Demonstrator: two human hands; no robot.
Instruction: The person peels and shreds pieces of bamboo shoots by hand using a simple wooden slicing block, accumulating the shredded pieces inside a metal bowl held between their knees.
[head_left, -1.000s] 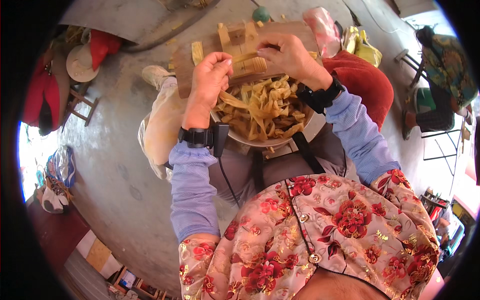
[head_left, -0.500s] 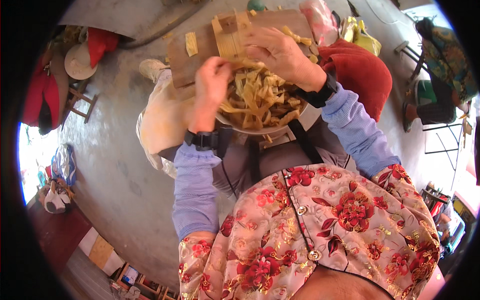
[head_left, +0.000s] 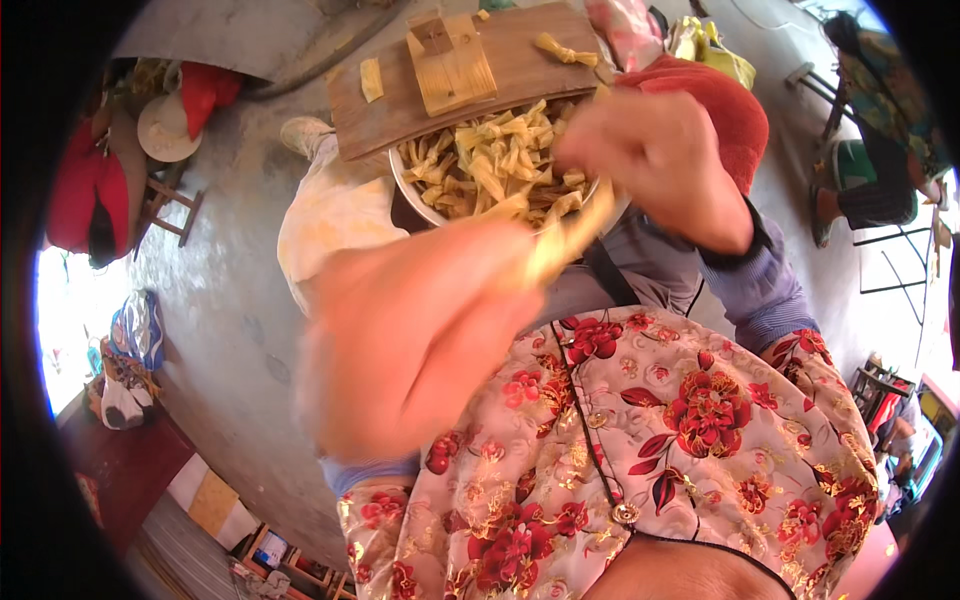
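My left hand, large and blurred close to the camera, is closed on a yellow flat strip. The strip stretches up to the curled fingers of my right hand, also blurred, so its far end is partly hidden. Below and beyond the hands, a round pale-rimmed basin on my lap is full of knotted yellow strips. A brown wooden board lies across the basin's far side. On it rest a light wooden block, a flat yellow piece and one knotted strip.
A red cloth is bunched right of the basin, with plastic bags behind it. At the far right sits another person near a green bucket. A wooden stool and hat stand left.
Both hands have come back from the board. My left hand moved down toward my chest with the strip; my right moved right and lower. The wooden block on the board is now uncovered.
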